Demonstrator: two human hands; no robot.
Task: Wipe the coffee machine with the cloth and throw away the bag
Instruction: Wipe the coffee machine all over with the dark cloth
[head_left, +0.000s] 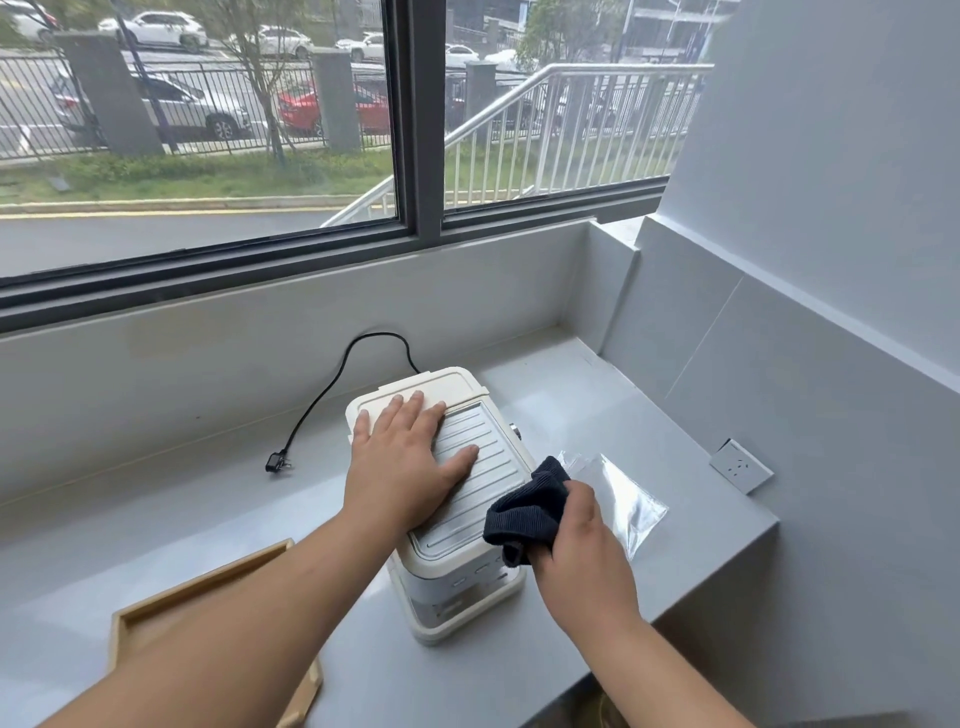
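Observation:
A cream coffee machine (483, 467) stands on the grey counter (182, 519), seen from above with its ribbed metal top facing me. My left hand (402, 457) lies flat on that top, fingers spread, holding nothing. My right hand (576, 540) grips a dark blue cloth (524, 512) and presses it against the machine's right front corner. A clear plastic bag (623, 493) lies flat on the counter just right of the machine, partly behind my right hand.
The machine's black power cord (332, 384) loops left to an unplugged plug (275, 461). A wooden tray (208, 587) sits at the counter's near left. A wall socket (740, 465) is on the right wall. The counter ends at an edge on the right.

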